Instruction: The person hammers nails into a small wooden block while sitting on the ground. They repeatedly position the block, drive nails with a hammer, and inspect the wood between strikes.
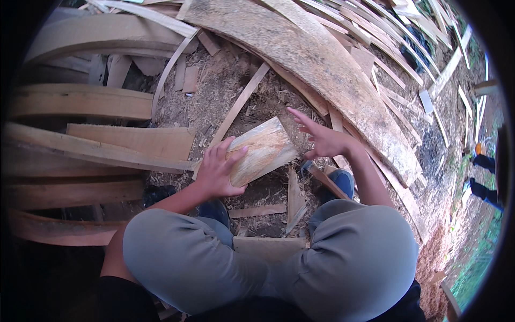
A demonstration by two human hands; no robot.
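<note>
Left hand (219,166) grips the block (264,153) over the ground (260,197), the only hold in sight, so it could twist or drop if that grip slackens! Right hand (326,140) is empty, splayed beside the block's right end, near the tool (329,183); no container shows.

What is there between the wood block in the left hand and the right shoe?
The head view shows a wooden-handled tool there, its grey head nearer the wood block, its handle nearer the right shoe.
</note>
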